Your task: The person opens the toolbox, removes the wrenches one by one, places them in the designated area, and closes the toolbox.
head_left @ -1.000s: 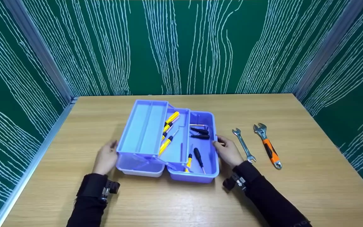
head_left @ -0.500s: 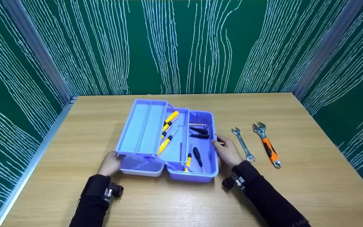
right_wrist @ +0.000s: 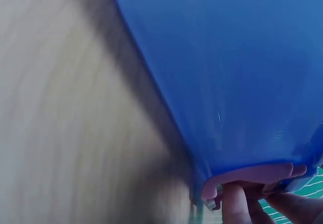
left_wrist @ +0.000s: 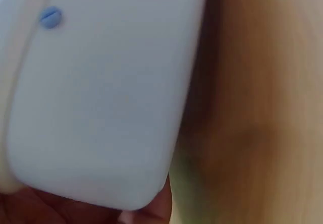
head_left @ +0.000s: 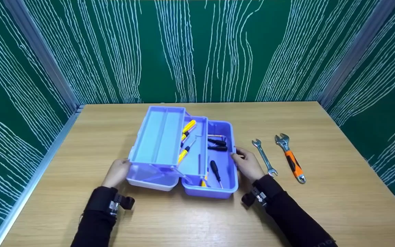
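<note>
A purple-blue toolbox (head_left: 214,193) stands unfolded on the table, its tiered trays (head_left: 159,135) swung out to the left over the pale lid (head_left: 153,185). My left hand (head_left: 117,171) grips the lid's left edge; in the left wrist view, fingers (left_wrist: 156,206) curl around the end of the white lid (left_wrist: 101,93), partly hidden by it. On the opposite side, my right hand (head_left: 249,164) holds the box's right wall, fingers (right_wrist: 234,204) at a pinkish latch (right_wrist: 252,176). Yellow-handled screwdrivers (head_left: 183,154) lie in the middle tray, black-handled ones (head_left: 215,169) mostly in the bottom.
To the right of the box lie a small open-end wrench (head_left: 265,157) and an adjustable wrench (head_left: 290,158) with an orange and black handle. Green walls with white streaks (head_left: 197,51) border the wooden table (head_left: 197,223) at the back and sides.
My left hand has taken hold of the lid edge and raised it a little. The trays have shifted up and right, covering more of the yellow screwdrivers. The right hand stays in place.
</note>
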The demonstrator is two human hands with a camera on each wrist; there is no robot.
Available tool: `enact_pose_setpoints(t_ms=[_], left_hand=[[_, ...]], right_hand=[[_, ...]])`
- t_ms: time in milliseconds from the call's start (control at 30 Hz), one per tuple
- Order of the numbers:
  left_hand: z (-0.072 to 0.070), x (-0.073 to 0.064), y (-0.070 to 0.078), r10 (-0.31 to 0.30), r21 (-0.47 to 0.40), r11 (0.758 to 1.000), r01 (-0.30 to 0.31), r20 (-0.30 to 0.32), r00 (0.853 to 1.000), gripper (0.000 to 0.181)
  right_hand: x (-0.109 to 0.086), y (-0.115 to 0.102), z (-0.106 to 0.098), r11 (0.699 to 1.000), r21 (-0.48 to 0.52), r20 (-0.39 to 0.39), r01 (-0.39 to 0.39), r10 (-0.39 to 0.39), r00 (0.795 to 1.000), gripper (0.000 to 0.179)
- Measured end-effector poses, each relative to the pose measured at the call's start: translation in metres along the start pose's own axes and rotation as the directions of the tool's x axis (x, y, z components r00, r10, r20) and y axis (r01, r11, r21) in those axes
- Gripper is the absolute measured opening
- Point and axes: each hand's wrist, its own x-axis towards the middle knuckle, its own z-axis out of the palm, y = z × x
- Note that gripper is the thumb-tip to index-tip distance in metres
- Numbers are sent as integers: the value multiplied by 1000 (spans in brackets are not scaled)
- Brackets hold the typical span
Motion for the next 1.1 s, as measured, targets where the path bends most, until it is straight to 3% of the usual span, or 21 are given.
enact_pose_setpoints(t_ms=[100, 233, 400, 567, 800, 967, 1100], left_hand=[[-6, 2, 6, -60, -150, 986, 68, 56, 997, 38], [-9, 0, 16, -98, -307, 942, 136, 135, 986, 46], [-11, -5, 30, -76, -303, 947, 104, 103, 992, 44], [-11, -11, 47, 11, -228, 974, 2, 55, 998, 43], [-2, -25, 71, 145, -263, 954, -144, -16, 989, 54], [10, -35, 84, 295, -206, 929, -306, -84, 952, 62], [22, -41, 94, 394, -231, 887, -399, -72, 916, 68]], right_hand=[[0, 0, 0, 1000, 11, -10, -10, 10, 1000, 40], [1, 0, 0, 1000, 9, -10, -12, 12, 1000, 40], [1, 0, 0, 1000, 15, 0, -23, 22, 1000, 41], [0, -1, 0, 999, 15, 5, -38, 38, 999, 41], [0, -2, -1, 1000, 6, 8, -18, 18, 1000, 41], [0, -2, -1, 999, 32, -1, -1, 1, 1000, 40], [0, -1, 1, 999, 45, -18, -2, 3, 1000, 38]])
